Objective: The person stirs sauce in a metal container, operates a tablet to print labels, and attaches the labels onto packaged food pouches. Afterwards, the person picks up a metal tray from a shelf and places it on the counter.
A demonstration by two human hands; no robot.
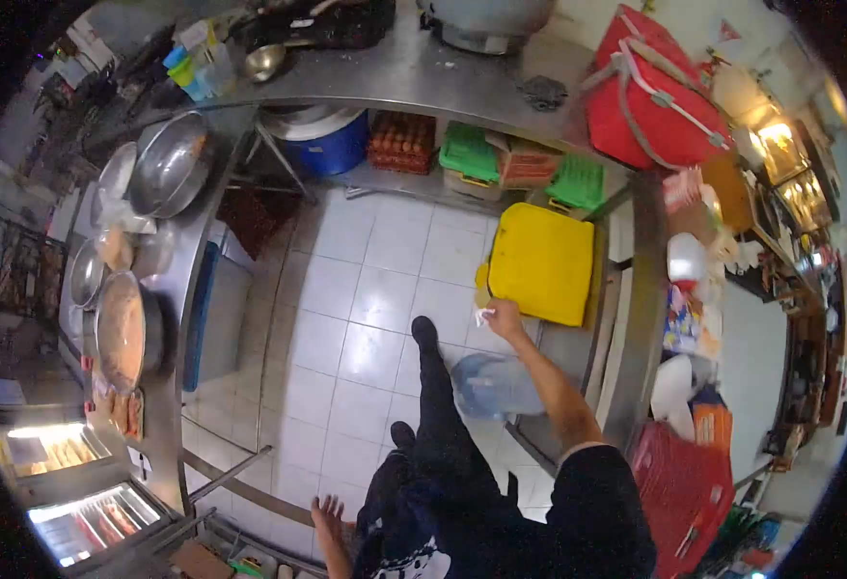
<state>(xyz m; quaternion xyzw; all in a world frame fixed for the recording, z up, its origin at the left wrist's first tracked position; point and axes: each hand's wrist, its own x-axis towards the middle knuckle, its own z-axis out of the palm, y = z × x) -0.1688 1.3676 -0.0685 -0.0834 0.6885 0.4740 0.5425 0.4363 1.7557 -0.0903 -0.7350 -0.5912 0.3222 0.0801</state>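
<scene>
My right hand (505, 318) is closed at the near left corner of a yellow bin lid (543, 262). A small white crumpled piece (482, 317), perhaps paper or tissue, pokes out from between its fingers. Whether the hand also touches the lid, I cannot tell. Below that arm, a large clear bluish water bottle (497, 386) stands or lies on the floor; the forearm partly covers it. Low in the view, my left hand (327, 521) hangs beside my leg, fingers spread and holding nothing.
White floor tiles (370, 289) lie between two steel counters. Bowls and a pan (126, 323) crowd the left counter (197, 232). At the back, a shelf holds a blue tub (327, 145), eggs (401, 143) and green-lidded boxes (469, 150). A red bag (650, 106) sits back right.
</scene>
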